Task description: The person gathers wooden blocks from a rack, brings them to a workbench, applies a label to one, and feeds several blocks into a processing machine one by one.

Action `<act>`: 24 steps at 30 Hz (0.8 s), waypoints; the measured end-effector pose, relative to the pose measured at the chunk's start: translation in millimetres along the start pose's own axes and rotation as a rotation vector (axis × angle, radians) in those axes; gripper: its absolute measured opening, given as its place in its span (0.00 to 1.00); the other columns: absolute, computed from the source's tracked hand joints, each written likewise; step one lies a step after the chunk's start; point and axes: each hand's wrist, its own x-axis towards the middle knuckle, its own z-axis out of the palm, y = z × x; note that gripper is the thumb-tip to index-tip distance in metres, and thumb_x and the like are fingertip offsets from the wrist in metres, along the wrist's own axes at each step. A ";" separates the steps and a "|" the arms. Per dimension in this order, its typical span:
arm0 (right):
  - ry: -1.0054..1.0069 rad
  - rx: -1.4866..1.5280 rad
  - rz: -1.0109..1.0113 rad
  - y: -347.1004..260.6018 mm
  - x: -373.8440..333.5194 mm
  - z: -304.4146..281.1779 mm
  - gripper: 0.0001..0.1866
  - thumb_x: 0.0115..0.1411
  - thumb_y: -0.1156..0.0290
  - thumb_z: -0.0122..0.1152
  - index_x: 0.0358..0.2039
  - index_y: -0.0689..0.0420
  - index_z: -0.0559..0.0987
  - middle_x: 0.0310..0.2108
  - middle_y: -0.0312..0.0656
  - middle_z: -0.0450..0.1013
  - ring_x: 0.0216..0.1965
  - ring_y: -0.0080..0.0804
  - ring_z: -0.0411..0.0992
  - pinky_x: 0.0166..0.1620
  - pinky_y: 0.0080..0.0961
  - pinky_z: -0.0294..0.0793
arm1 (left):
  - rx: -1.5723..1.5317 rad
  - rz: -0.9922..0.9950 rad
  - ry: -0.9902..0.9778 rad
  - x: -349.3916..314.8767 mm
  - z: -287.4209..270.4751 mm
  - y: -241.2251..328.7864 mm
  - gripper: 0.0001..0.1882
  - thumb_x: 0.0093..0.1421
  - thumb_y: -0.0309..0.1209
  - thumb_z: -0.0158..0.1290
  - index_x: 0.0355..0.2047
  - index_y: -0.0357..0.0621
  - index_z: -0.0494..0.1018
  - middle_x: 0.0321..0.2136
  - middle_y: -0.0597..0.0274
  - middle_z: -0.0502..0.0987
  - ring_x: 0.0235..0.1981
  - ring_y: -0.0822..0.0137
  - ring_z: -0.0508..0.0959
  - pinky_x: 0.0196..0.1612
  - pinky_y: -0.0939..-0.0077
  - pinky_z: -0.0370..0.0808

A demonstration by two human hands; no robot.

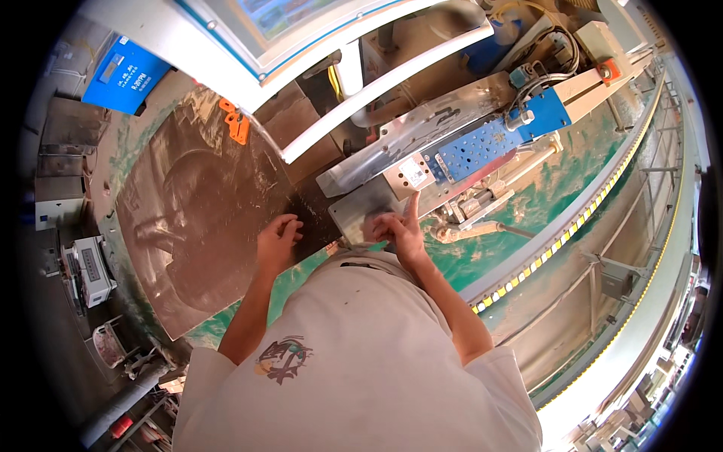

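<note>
Your half-curled left hand (pixel 280 235) and pointing right hand (pixel 403 232) sit apart; 1 beige rectangular metal plate (pixel 409 176): likely stiff, best edge-held.

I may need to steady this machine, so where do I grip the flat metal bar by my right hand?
Probably the left end of the flat metal bar, coming from the left with your left hand. That end is flat and bare; farther along, the blue perforated plate covers it. Finger room underneath can't be seen.
</note>
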 end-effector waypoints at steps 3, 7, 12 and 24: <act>-0.010 0.035 -0.028 -20.4 5.7 -14.0 0.60 0.69 0.73 0.55 0.73 0.48 0.12 0.40 0.56 0.80 0.32 0.38 0.81 0.37 0.32 0.84 | 0.013 -0.009 0.047 5.6 -2.6 -1.2 0.13 0.71 0.33 0.56 0.52 0.40 0.80 0.41 0.61 0.87 0.34 0.73 0.84 0.36 0.78 0.80; 0.097 0.071 -0.039 -57.7 25.7 -51.4 0.48 0.69 0.73 0.54 0.77 0.53 0.32 0.40 0.54 0.80 0.31 0.39 0.81 0.36 0.32 0.83 | 0.011 0.014 0.020 11.9 16.8 15.9 0.14 0.71 0.33 0.56 0.53 0.40 0.79 0.41 0.61 0.87 0.35 0.73 0.84 0.37 0.78 0.80; 0.067 0.086 -0.086 -105.8 53.1 -106.4 0.24 0.69 0.74 0.54 0.62 0.55 0.60 0.38 0.50 0.80 0.32 0.39 0.82 0.36 0.32 0.85 | 0.044 0.085 -0.015 15.5 52.2 31.3 0.13 0.71 0.31 0.56 0.52 0.39 0.79 0.41 0.60 0.87 0.35 0.72 0.84 0.38 0.78 0.80; 0.041 -0.002 -0.093 -175.8 77.8 -189.5 0.24 0.71 0.76 0.50 0.65 0.55 0.59 0.39 0.49 0.81 0.33 0.39 0.84 0.38 0.33 0.87 | 0.097 0.062 -0.009 -12.6 87.5 38.8 0.12 0.71 0.28 0.56 0.50 0.36 0.80 0.40 0.58 0.87 0.35 0.73 0.84 0.37 0.79 0.80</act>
